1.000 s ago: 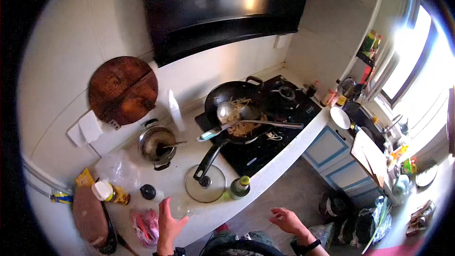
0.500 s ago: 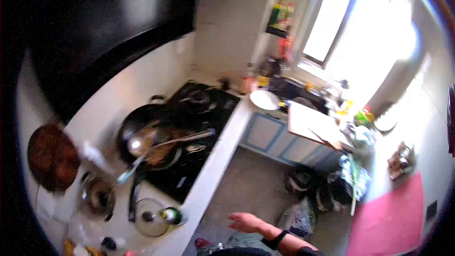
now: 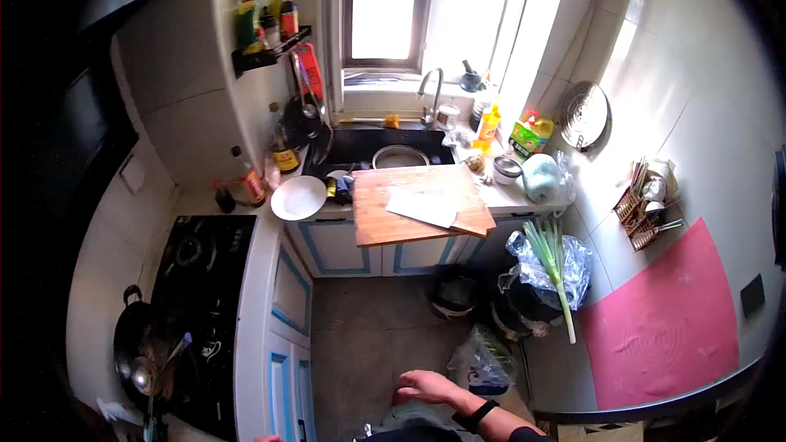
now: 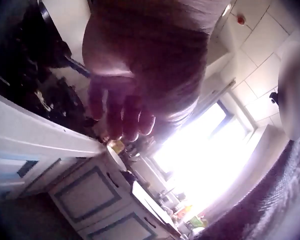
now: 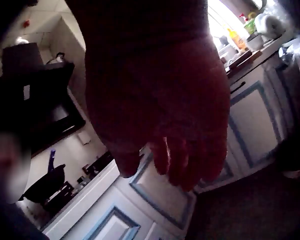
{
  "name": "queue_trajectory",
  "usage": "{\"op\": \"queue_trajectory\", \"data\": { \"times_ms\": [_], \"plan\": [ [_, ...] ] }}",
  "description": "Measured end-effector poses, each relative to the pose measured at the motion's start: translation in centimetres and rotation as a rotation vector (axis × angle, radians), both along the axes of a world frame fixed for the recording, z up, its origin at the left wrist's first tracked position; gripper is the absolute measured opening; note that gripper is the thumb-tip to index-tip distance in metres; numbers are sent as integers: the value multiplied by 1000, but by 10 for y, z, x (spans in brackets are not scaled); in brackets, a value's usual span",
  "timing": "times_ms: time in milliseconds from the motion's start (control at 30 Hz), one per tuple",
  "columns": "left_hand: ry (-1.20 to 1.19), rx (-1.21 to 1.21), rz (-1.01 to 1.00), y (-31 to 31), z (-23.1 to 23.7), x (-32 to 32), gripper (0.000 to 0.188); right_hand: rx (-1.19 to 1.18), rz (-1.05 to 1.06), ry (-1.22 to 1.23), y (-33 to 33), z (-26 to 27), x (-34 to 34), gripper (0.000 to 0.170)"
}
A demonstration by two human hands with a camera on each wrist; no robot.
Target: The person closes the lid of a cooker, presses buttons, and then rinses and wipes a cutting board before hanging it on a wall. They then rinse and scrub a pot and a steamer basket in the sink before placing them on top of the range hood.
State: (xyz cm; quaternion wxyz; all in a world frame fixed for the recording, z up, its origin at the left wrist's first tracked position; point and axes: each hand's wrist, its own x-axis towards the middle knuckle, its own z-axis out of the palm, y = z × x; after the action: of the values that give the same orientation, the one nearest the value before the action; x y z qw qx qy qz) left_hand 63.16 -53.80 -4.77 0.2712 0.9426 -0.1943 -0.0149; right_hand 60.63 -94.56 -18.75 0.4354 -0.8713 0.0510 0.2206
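My right hand [image 3: 430,387] hangs low over the floor in the head view, its fingers loosely bent around nothing. The right wrist view shows the same hand [image 5: 160,105] from close by, cabinet doors behind it. Of my left hand [image 3: 268,439] only a sliver shows at the bottom edge of the head view. In the left wrist view the left hand [image 4: 145,70] has relaxed, slightly curled fingers and holds nothing. Ahead, a wooden cutting board [image 3: 377,205] lies across the sink's front edge, with a broad-bladed cleaver [image 3: 422,207] on it. A white plate [image 3: 298,198] sits left of the board.
To the left is a black cooktop [image 3: 217,266] with a wok [image 3: 131,336] and a ladle [image 3: 143,378] in it. A black sink [image 3: 352,147] lies under the window. Bins [image 3: 454,290] and a plastic bag [image 3: 483,356] stand on the floor, with a green onion [image 3: 550,266] on the right.
The view has swung right, from the counter and wok to the sink and window. My left hand has left the glass-like item it was at and dropped almost out of view; the right hand stays empty.
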Motion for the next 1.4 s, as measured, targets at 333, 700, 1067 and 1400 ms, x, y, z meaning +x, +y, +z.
{"op": "queue_trajectory", "data": {
  "times_ms": [333, 700, 1067, 1400],
  "plan": [
    [520, -184, -140, -158, -14, 144, 53, -126, -429, 57, -137, 17, -14, 54],
    [728, -586, -81, -308, -115, 345, 61, -672, -577, -521, -253, 75, 171, 58],
    [987, -334, -121, -407, -167, 458, 70, -656, -248, -197, -327, 24, 290, 67],
    [1319, -370, 17, -422, -168, 474, 35, -516, -151, -42, -342, 45, 276, 62]
  ]
}}
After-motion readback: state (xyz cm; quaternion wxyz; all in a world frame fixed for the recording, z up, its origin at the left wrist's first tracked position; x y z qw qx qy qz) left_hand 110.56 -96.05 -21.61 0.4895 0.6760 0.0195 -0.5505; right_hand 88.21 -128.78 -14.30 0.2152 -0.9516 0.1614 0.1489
